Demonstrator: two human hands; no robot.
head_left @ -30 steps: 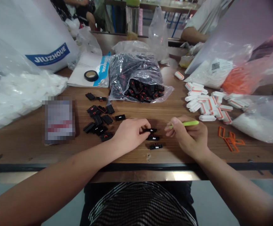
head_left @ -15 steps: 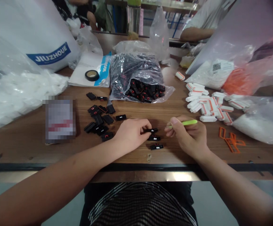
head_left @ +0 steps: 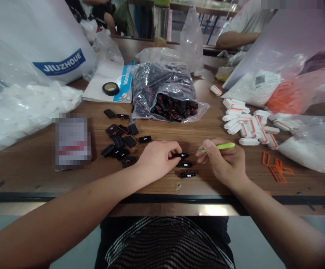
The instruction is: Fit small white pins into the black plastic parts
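Between thumb and fingers, my left hand [head_left: 160,158] pinches a small black connector housing [head_left: 182,155] with white dots on its face. My right hand [head_left: 225,160] is closed round a thin tool with a lime-green handle [head_left: 224,146]. The tool's fine metal tip points left and reaches the right end of the held housing; whether it touches is too small to tell. Just below the held piece lie two similar housings, one [head_left: 185,164] above the other [head_left: 188,175]. Another housing [head_left: 145,139] rests left of my left hand, near a loose group of black housings [head_left: 118,141].
A clear bag of black housings [head_left: 162,80] lies behind my hands. White pieces with orange seals [head_left: 248,125] are heaped at right, above loose orange rings [head_left: 276,168]. Black tape [head_left: 111,89] sits on papers at left. Large bags flank both sides; another person's arm [head_left: 237,38] shows beyond.
The tool in my right hand now shows its thin tip extending to the held housing. Both hands stay nearly in place; the whole view has shifted very slightly.
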